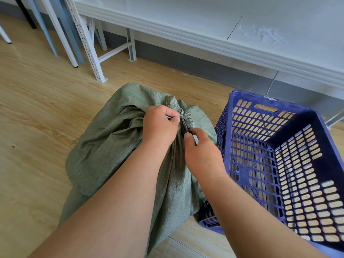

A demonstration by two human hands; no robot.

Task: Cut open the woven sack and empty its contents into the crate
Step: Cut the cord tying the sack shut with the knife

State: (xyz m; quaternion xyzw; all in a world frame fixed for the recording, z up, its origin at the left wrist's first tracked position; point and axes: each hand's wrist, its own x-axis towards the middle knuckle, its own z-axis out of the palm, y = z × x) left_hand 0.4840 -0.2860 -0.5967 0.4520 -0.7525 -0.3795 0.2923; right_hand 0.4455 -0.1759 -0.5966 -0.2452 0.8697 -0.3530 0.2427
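Note:
A green woven sack [104, 146] stands on the wooden floor, its neck bunched and tied at the top. My left hand [158, 125] grips the bunched neck and pinches a thin white tie [173, 117] there. My right hand [202, 155] holds a dark narrow cutter [185, 125], its tip set against the tied neck. To the right of the sack stands a blue perforated plastic crate [279, 161]; nothing shows inside it.
A long white bench [204, 21] runs across the back. White and grey metal legs [87, 40] stand at the back left. A grey skirting strip lines the wall behind the crate. Wooden floor [37, 108] spreads out to the left.

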